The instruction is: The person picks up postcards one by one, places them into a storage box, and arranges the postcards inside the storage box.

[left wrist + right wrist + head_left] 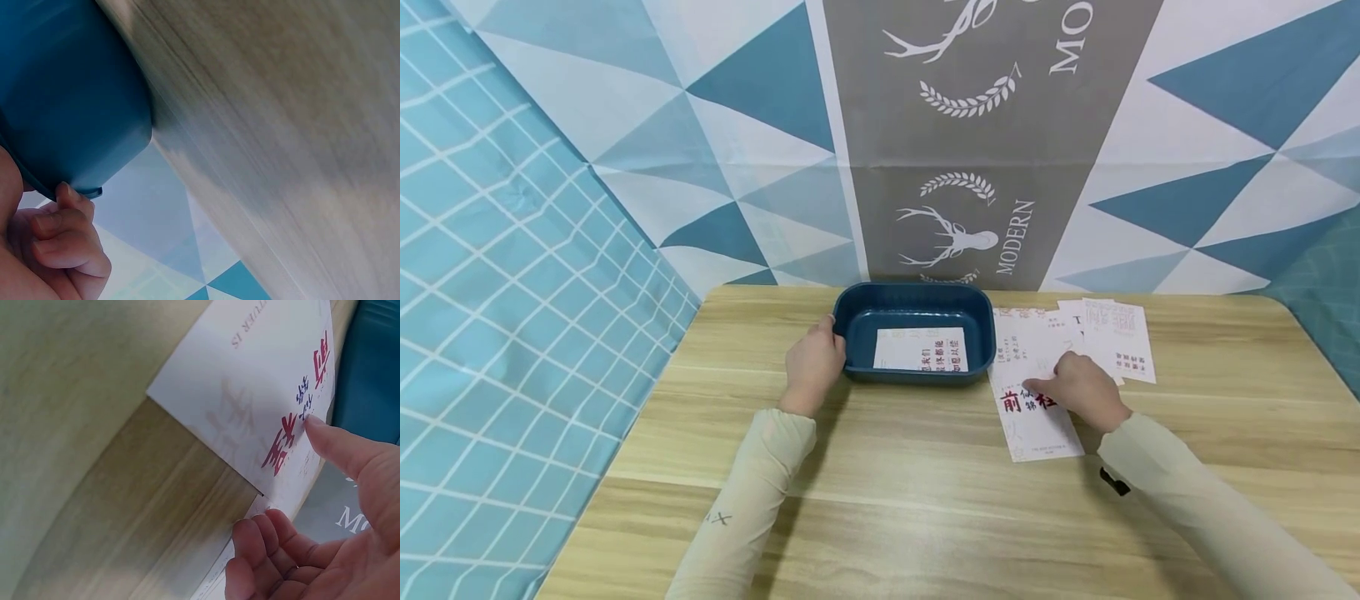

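Observation:
My left hand (815, 367) grips the left end of a dark blue rectangular basin (913, 378), its fingers curled at the rim in the left wrist view. Inside the basin lies a white printed card (898, 354) with dark red lettering. To the right of it, a longer white card (1037, 442) with red and blue characters lies close beside the basin wall. My right hand (1084, 390) holds this card near its right edge. In the right wrist view the thumb (337, 440) touches its printed face, while curled fingers (250, 540) stand at the edge.
Several overlapping white cards (1131, 337) lie right of and behind my right hand. The wood-grain table (917, 508) ends at a patterned cloth backdrop (790, 208). A blue checked cloth (512, 333) borders the left side.

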`<state>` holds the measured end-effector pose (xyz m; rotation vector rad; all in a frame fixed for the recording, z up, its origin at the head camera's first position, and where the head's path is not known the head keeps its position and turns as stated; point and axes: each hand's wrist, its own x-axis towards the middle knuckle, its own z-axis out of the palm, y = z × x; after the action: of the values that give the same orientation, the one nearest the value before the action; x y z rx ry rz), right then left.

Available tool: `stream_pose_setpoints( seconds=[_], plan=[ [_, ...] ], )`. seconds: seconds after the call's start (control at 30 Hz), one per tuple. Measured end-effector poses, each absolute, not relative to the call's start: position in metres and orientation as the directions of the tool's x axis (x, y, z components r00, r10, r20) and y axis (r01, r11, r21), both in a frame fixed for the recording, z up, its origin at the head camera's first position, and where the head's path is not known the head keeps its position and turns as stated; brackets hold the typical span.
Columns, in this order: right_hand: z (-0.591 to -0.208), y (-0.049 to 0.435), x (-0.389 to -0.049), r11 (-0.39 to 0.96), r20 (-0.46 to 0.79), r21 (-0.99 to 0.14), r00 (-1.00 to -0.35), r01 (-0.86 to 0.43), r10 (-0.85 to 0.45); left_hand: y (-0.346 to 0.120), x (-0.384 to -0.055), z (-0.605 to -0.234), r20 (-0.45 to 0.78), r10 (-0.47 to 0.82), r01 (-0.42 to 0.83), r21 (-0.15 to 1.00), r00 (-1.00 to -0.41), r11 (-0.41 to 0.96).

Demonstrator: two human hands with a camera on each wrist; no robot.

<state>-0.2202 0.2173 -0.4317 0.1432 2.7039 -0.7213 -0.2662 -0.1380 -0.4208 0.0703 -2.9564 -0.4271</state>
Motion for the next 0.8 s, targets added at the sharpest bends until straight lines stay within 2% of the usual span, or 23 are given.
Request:
stream_pose_setpoints(
  seconds=[0.8],
  plan=[
    [-0.4316, 0.2180, -0.2221, 0.827, -0.382, -0.509, -0.924, 0.237, 0.030, -0.1371, -0.2663, -0.4189, 0.146, -0.060, -0.020, 0.263, -0.987, 0.965]
  ],
)
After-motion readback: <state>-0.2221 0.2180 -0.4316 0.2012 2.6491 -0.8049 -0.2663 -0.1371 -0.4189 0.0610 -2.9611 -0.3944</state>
